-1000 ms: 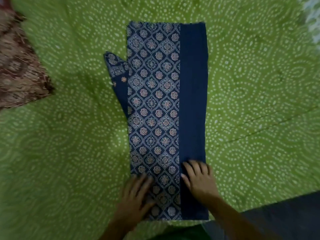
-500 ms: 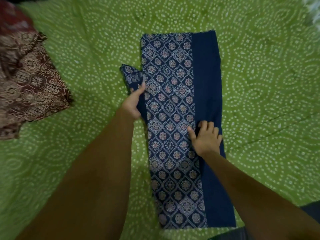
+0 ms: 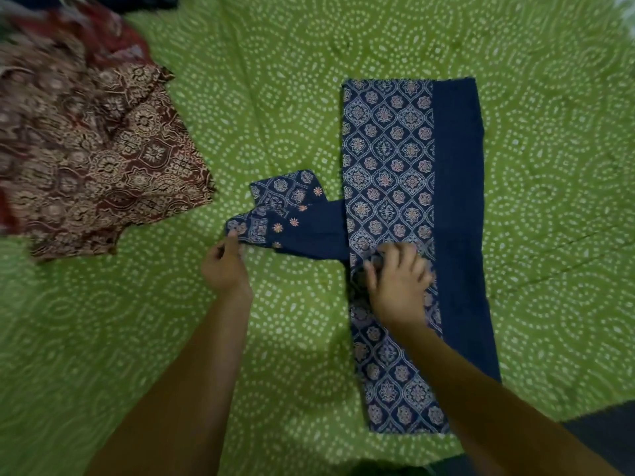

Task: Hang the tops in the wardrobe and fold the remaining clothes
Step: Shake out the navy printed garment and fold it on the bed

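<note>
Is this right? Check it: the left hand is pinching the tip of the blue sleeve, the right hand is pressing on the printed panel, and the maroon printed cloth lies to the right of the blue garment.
One detail is wrong. In the head view the maroon printed cloth lies to the left of the blue garment, not the right. The rest holds: the left hand pinches the sleeve tip, and the right hand presses on the printed panel.

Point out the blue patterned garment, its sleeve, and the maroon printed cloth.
Blue patterned folded garment (image 3: 388, 149), head view: upper printed panel.
Blue sleeve with printed cuff (image 3: 302, 231), head view: plain middle of the sleeve.
Maroon printed cloth (image 3: 113, 166), head view: centre of the spread fabric.
</note>
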{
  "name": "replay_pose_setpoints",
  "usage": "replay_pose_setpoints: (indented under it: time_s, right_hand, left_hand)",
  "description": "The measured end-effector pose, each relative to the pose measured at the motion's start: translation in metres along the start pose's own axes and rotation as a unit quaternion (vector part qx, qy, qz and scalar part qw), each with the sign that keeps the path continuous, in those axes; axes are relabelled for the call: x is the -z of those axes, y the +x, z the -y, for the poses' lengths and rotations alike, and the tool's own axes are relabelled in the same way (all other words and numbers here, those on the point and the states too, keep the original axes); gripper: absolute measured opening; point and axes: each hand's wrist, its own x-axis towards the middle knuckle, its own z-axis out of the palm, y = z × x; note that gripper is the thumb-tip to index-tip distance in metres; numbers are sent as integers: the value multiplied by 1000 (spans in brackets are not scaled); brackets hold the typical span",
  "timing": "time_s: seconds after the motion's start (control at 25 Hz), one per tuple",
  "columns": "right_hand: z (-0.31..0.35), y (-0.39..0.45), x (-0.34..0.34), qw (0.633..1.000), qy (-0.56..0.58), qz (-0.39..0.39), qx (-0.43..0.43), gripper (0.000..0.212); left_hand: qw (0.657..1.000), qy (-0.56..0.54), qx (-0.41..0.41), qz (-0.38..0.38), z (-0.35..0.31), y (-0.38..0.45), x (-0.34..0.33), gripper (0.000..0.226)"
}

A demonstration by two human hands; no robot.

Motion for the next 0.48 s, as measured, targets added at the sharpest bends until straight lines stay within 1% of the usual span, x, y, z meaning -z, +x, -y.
replay_pose_setpoints:
  time_s: [0.04, 0.08, 0.12, 0.16, 0.2, 0.24, 0.28, 0.36, 0.4, 0.44, 0.48]
  right_hand:
    - [18, -3, -4, 999, -5, -2, 51, 41]
    - [34, -3, -8, 996, -8, 1, 93, 42]
    - [50, -2, -13, 992, -6, 20, 122, 46]
    - [64, 1, -17, 990, -3, 48, 135, 51]
    - [77, 5, -20, 988, 4, 66, 136, 56]
    - [88, 10, -24, 989, 14, 70, 128, 62]
    - [98, 17, -24, 991, 29, 68, 112, 67]
    - [121, 33, -22, 991, 68, 90, 67, 75]
    - [131, 43, -21, 986, 92, 130, 50, 76]
    - [141, 52, -19, 974, 130, 184, 39, 75]
    - [148, 61, -19, 951, 187, 246, 35, 72]
  left_hand:
    - [999, 46, -25, 4, -4, 4, 2, 32]
    - [997, 63, -35, 20, -8, 9, 3, 23]
    - [997, 52, -22, 51, -15, 11, 3, 16]
    - [995, 28, 15, 90, -22, 14, 3, 29]
    - [990, 7, 61, 130, -26, 18, 1, 44]
    - [982, 13, 90, 167, -30, 20, 0, 48]
    - [976, 48, 90, 194, -32, 21, -1, 41]
    - [970, 104, 51, 212, -42, 17, -2, 18]
    - [970, 106, 31, 216, -47, 14, -2, 15]
    - [966, 100, 12, 237, -52, 11, -1, 14]
    - [960, 91, 2, 266, -55, 9, 1, 14]
